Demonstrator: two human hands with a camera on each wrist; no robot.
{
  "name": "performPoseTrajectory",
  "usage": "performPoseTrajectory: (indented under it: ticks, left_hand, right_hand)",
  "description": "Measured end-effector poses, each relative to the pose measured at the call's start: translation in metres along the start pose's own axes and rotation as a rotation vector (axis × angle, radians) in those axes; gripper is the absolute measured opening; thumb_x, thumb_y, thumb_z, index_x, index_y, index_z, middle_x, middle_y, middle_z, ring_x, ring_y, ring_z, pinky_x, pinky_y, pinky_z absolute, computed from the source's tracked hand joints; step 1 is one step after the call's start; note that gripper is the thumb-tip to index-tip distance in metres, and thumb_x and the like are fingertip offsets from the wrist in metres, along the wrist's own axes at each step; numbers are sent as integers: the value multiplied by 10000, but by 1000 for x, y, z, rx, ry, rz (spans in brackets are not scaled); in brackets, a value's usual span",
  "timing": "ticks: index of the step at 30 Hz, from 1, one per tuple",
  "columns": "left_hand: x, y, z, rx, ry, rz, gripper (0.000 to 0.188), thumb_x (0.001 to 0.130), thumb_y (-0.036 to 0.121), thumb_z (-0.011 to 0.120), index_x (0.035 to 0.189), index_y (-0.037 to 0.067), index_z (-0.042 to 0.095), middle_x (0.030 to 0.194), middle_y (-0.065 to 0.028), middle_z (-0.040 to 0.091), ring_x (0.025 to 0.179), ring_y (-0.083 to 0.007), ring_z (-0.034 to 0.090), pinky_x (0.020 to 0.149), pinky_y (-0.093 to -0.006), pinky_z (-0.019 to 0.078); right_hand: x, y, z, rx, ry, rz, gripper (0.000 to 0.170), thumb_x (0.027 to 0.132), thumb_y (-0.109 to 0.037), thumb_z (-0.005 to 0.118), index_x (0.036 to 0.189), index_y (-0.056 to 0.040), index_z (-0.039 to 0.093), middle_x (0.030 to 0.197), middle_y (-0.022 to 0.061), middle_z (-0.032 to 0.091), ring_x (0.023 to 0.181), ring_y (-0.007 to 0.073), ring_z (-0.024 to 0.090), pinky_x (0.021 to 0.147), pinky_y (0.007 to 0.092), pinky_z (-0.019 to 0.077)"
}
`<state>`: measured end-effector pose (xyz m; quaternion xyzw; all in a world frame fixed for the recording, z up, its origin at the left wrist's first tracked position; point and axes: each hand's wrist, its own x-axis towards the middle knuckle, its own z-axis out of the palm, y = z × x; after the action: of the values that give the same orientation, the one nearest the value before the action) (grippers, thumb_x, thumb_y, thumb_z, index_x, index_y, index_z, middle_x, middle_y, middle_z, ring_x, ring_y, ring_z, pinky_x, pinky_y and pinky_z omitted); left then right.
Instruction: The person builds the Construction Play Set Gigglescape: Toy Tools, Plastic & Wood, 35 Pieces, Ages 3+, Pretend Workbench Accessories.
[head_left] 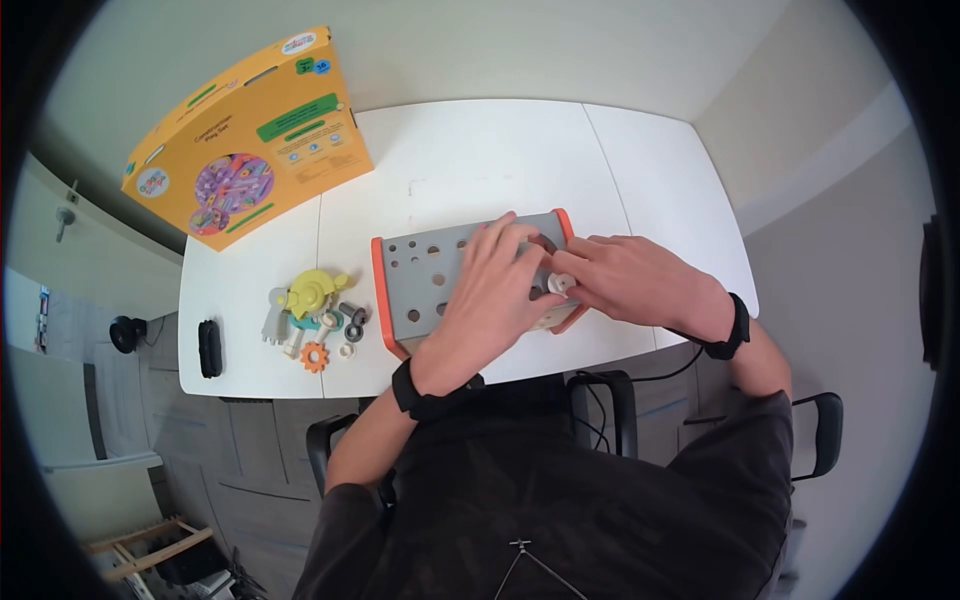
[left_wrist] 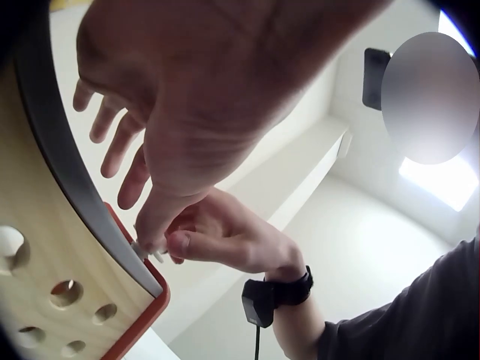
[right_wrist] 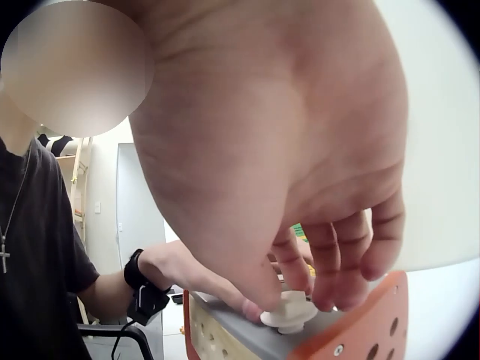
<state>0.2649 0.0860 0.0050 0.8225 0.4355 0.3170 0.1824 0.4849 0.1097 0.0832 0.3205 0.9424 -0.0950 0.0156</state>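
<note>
One black case (head_left: 209,348): near left.
One yellow carton (head_left: 245,140): far left.
One orange gear (head_left: 315,357): near left, among heaped loose parts (head_left: 311,290), count unclear.
One holed grey box (head_left: 420,285): centre, partly hidden by hands.
Left hand (head_left: 490,300): loosely extended over the box, thumb against one white piece (right_wrist: 290,311).
Right hand (head_left: 635,283): thumb and fingertips pinch it, partly covered, at the box's right end.

dark short-sleeved shirt (head_left: 640,500) | black wristbands (head_left: 740,330) | boxy modules (left_wrist: 259,304) | black cable (left_wrist: 257,341) | cross necklace (right_wrist: 3,253)
</note>
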Motion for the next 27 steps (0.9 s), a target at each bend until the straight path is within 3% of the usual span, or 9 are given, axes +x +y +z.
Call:
performPoseTrajectory:
  ticks: [6,9,12,15,18,21,24,27]
  left_hand:
    - [-2,-6,-14,-31,-81,-19,380,884,242,871,1155,40,697,1431,-111,570,1501,-426,422,1219,-549,374]
    - [1,6,-4,-13,-102,8,377,890,234,864,1166,37,699,1453,-105,563,1506,-428,415,1235,-543,367]
    - [4,2,8,27,-52,35,383,891,211,861,1190,32,702,1479,-101,550,1509,-429,409,1242,-551,357]
    - [4,-5,1,-53,-89,14,413,889,198,861,1235,42,699,1504,-110,531,1519,-426,397,1254,-574,334]
    - [1,-19,-12,83,-30,14,486,890,189,860,1317,61,666,1515,-123,520,1540,-422,375,1279,-575,307]
    - [-2,-11,-16,34,-123,0,541,903,227,854,1372,83,626,1525,-139,506,1568,-419,341,1304,-580,274]
    - [-3,2,-7,-1,-126,22,543,915,271,845,1367,83,611,1529,-151,499,1584,-425,315,1317,-598,243]
    - [5,-3,0,-9,-137,10,515,917,303,842,1326,82,622,1536,-155,495,1590,-427,303,1315,-619,234]
  right_hand:
    - [6,-4,10,-38,4,98,240,1046,-289,662,1088,-58,611,910,122,708,852,343,721,742,458,559]
    - [27,-18,-7,-175,-478,335,246,1039,-293,673,1092,-61,612,877,116,717,822,340,723,730,463,558]
    - [14,-18,-6,-144,-232,270,247,1040,-304,668,1049,-60,623,864,115,716,814,336,723,725,457,558]
    - [0,-4,9,-93,169,8,268,1044,-321,659,988,-60,633,825,110,710,780,337,716,710,451,555]
    - [3,-1,15,-31,157,-41,295,1047,-333,652,945,-58,635,793,105,701,757,340,709,700,446,553]
    - [11,-3,18,-149,15,84,297,1049,-335,653,955,-55,633,791,106,697,759,339,708,703,445,554]
    - [29,-20,-7,-183,-411,322,302,1052,-336,651,947,-53,636,784,104,696,763,332,714,705,440,556]
    - [29,-28,-27,-215,-548,433,289,1057,-337,649,998,-54,631,815,113,700,771,334,714,702,448,555]
